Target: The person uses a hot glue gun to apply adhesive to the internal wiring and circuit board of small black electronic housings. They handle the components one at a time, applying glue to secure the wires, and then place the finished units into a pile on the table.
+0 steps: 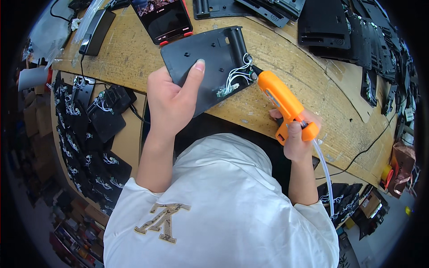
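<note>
My left hand [176,98] grips a flat black plastic housing [196,53], thumb on top and the other fingers hidden beneath it. White wires [237,76] and a small green circuit board [227,90] sit along the housing's right side. In my right hand [298,136] is an orange hot glue gun [281,96], held by its handle. Its dark nozzle [256,69] points at the wires near the housing's right edge; whether it touches cannot be made out. A clear glue stick [325,169] trails from the gun's back end.
A phone [163,20] on a red stand is just beyond the housing. Stacked black housings [330,27] crowd the far right of the wooden table [268,49]. More wired black parts [103,178] cover a surface at left. A thin black cable [366,149] crosses the table's right side.
</note>
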`<control>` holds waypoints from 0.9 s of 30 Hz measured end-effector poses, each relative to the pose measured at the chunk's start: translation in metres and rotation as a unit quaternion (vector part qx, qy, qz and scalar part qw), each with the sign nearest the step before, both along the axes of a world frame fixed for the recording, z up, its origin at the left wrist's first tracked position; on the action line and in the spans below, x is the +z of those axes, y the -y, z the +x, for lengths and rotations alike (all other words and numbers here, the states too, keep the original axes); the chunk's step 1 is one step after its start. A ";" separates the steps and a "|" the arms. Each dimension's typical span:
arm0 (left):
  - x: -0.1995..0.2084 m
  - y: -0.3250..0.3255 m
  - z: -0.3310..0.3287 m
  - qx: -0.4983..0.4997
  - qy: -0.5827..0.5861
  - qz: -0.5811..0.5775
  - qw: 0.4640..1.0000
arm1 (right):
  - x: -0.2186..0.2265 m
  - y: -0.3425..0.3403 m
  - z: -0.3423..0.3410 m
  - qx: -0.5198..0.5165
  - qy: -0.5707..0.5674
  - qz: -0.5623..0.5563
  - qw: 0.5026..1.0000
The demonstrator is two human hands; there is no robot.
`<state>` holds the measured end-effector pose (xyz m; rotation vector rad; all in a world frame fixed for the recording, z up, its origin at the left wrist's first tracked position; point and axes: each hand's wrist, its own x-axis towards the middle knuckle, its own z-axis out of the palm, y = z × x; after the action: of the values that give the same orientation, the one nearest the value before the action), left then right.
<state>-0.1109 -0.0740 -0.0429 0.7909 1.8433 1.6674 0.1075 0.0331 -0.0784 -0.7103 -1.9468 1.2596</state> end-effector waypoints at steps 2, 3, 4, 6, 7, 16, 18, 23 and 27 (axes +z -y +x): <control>0.001 -0.001 0.001 -0.005 -0.021 0.002 1.000 | 0.004 0.001 -0.001 -0.004 0.019 0.012 1.000; 0.002 -0.001 0.001 -0.003 -0.024 0.005 1.000 | 0.006 0.002 -0.002 -0.005 0.029 0.018 0.999; 0.003 -0.002 0.002 0.000 -0.027 0.009 1.000 | 0.007 0.002 -0.003 -0.008 0.040 0.027 0.999; 0.003 -0.002 0.002 0.003 -0.028 0.009 1.000 | 0.008 0.003 -0.002 -0.016 0.062 0.047 0.997; 0.002 -0.001 0.002 0.004 -0.026 0.005 1.000 | 0.007 0.004 0.000 -0.014 0.080 0.063 0.995; 0.001 0.001 0.002 0.013 -0.050 -0.021 0.998 | 0.015 0.018 -0.010 -0.028 0.118 0.193 0.974; 0.003 0.001 0.002 0.006 -0.049 -0.030 0.998 | 0.018 0.022 -0.015 -0.034 0.114 0.202 0.972; 0.007 0.002 0.004 -0.003 -0.070 -0.043 0.997 | 0.036 0.024 -0.015 -0.011 0.132 0.128 0.983; 0.003 0.003 0.004 0.005 -0.074 -0.029 0.997 | 0.044 0.017 0.003 0.029 0.132 0.019 0.991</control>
<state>-0.1067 -0.0769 -0.0399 0.9041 1.9888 1.5919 0.1107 0.0161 -0.0348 -0.8416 -2.2121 1.2100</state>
